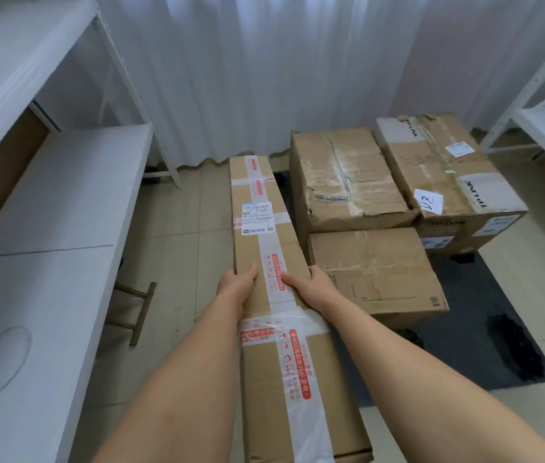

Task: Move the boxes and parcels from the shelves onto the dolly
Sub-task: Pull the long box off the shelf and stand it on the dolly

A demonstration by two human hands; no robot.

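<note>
Background: white curtain (264,71), tiled floor (177,222).
Left hand (236,284): arm extended, fingers curled over the long box (266,228) at its left edge.
Right hand (311,285): arm extended, long box gripped at its right edge.
Long box: held lengthwise between the shelves (64,195) and the stack.
Stack: three boxes (348,175) just right of the long box, on a dark dolly (485,329).

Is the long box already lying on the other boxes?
No, both hands hold the long box in the air, left of the stacked boxes.
</note>
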